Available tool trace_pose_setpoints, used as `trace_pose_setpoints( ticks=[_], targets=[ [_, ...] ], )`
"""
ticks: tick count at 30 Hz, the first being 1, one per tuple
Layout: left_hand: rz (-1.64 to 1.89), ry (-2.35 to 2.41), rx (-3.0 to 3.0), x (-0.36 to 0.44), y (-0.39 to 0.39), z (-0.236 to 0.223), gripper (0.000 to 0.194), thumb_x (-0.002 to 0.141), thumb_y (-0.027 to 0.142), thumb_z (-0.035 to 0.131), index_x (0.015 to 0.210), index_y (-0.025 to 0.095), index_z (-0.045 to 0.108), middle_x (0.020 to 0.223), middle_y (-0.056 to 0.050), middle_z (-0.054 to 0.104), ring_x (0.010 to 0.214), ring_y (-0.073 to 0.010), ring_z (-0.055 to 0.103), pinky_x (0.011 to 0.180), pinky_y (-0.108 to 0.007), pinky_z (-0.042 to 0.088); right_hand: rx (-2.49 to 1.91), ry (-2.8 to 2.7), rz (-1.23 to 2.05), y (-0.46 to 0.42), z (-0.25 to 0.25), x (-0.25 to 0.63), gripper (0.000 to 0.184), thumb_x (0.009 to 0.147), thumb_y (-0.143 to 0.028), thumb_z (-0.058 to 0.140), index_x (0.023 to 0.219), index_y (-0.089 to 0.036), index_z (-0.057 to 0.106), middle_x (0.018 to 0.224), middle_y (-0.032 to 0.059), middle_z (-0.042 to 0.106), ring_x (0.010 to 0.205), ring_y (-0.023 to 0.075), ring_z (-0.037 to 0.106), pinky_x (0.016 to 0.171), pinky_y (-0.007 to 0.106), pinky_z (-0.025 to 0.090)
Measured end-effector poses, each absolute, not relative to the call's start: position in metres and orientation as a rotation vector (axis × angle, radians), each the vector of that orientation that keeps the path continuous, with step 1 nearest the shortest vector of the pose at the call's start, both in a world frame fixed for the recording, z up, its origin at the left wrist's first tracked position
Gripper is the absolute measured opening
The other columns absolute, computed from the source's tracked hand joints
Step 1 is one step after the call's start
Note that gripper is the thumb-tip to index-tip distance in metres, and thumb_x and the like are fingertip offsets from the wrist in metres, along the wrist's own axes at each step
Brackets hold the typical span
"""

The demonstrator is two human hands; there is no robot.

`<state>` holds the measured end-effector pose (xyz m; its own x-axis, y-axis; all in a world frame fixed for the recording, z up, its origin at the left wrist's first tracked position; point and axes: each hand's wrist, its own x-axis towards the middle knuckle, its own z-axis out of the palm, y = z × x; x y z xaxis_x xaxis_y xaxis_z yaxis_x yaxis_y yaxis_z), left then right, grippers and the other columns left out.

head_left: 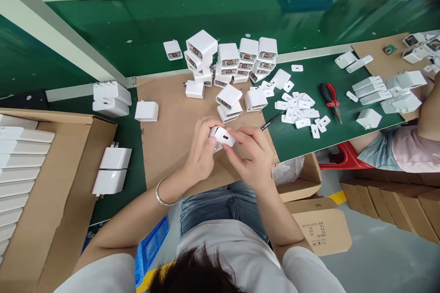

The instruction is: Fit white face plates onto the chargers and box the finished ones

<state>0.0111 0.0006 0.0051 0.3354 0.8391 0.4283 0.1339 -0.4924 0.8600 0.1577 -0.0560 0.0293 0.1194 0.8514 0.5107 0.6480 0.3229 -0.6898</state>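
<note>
White charger housing sat in my left hand above brown cardboard, while my right hand narrowly pinched its small slotted end plate, which uneven finger pressure could have tilted or made slip.

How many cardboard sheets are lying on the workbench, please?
2. One sheet is below the left hand and right hand; the other sheet lies toward the right end of the workbench, under a circuit board. Others could be hidden.
</note>
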Motion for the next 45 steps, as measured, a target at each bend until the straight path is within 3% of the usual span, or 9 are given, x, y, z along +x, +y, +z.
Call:
trace_pose_setpoints(
  ticks=[6,11,13,22,25,28,32,38,45],
  targets=[
    [1.243,0.882,1.882,0.013,0.001,0.008,0.021,0.106,0.041,0.043,0.117,0.026,0.053,0.11,-0.009,0.06,0.102,-0.0219,0.059,0.09,-0.039,0.051,-1.398,-1.495,0.471,-0.054,0.025,0.16,0.03,0.097,-0.039,0.064,0.125,-0.029,0.068,0.108,0.0088,0.061,0.093,0.0221,0.064,0.085,0.042,0.058],
    [1.323,0.76,1.753,0.016,-0.004,0.002,0.023,0.107,0.042,0.041,0.119,0.025,0.05,0.112,-0.009,0.057,0.099,-0.02,0.059,0.084,-0.036,0.052,-1.261,-1.111,1.039,-0.053,0.009,0.152,0.044,0.102,-0.061,0.043,0.125,-0.025,0.052,0.092,0.0033,0.061,0.074,0.0176,0.061,0.065,0.033,0.057],
    [1.341,0.74,1.799,0.017,-0.007,0.0,0.024,0.106,0.043,0.041,0.12,0.025,0.05,0.115,-0.01,0.057,0.103,-0.0209,0.057,0.086,-0.037,0.052,-1.238,-1.101,1.16,-0.052,0.006,0.146,0.048,0.1,-0.066,0.042,0.124,-0.026,0.05,0.096,0.0036,0.064,0.075,0.0178,0.062,0.066,0.033,0.057],
    [0.969,0.735,2.028,0.008,0.007,0.014,0.046,0.106,0.054,0.035,0.133,0.022,0.056,0.125,-0.014,0.059,0.12,-0.0274,0.056,0.103,-0.047,0.049,-1.266,-1.174,0.865,-0.051,0.004,0.156,0.047,0.095,-0.062,0.058,0.123,-0.025,0.054,0.114,0.0093,0.067,0.1,0.0233,0.066,0.082,0.038,0.057],
    [0.861,0.626,1.92,0.007,0.012,0.013,0.042,0.105,0.047,0.045,0.139,0.024,0.055,0.125,-0.013,0.066,0.113,-0.0252,0.064,0.098,-0.041,0.053,-1.226,-1.191,0.897,-0.055,-0.001,0.165,0.048,0.093,-0.056,0.064,0.126,-0.025,0.049,0.113,0.0093,0.066,0.097,0.023,0.066,0.078,0.037,0.056],
    [0.886,0.626,1.808,0.008,0.013,0.008,0.056,0.097,0.045,0.063,0.147,0.025,0.047,0.127,-0.014,0.068,0.109,-0.0253,0.068,0.09,-0.037,0.056,-1.25,-1.183,0.837,-0.06,-0.003,0.175,0.052,0.091,-0.054,0.066,0.126,-0.026,0.04,0.105,0.0068,0.064,0.085,0.0208,0.064,0.072,0.035,0.053],
    [0.862,0.58,1.774,0.006,0.012,0.008,0.058,0.083,0.043,0.081,0.132,0.022,0.056,0.119,-0.013,0.07,0.106,-0.0249,0.07,0.09,-0.036,0.057,-1.378,-1.558,0.576,-0.064,0.006,0.201,0.042,0.086,-0.055,0.069,0.109,-0.023,0.053,0.096,0.0051,0.058,0.084,0.0218,0.055,0.074,0.037,0.046],
    [0.617,0.558,1.872,0.008,0.008,0.025,0.048,0.082,0.039,0.082,0.12,0.023,0.06,0.114,-0.009,0.072,0.104,-0.0231,0.07,0.089,-0.035,0.057,-1.343,-1.951,0.29,-0.065,0.029,0.235,0.048,0.076,-0.066,0.076,0.082,-0.023,0.055,0.07,-0.0001,0.047,0.068,0.0194,0.042,0.065,0.035,0.034],
    [0.679,0.501,1.949,0.013,-0.001,0.025,0.04,0.078,0.042,0.079,0.108,0.021,0.062,0.1,-0.006,0.073,0.085,-0.022,0.068,0.074,-0.031,0.052,-1.302,-2.021,0.456,-0.072,0.039,0.233,0.052,0.076,-0.069,0.073,0.075,-0.024,0.046,0.069,-0.0014,0.043,0.066,0.0179,0.038,0.061,0.032,0.028]
  ],
)
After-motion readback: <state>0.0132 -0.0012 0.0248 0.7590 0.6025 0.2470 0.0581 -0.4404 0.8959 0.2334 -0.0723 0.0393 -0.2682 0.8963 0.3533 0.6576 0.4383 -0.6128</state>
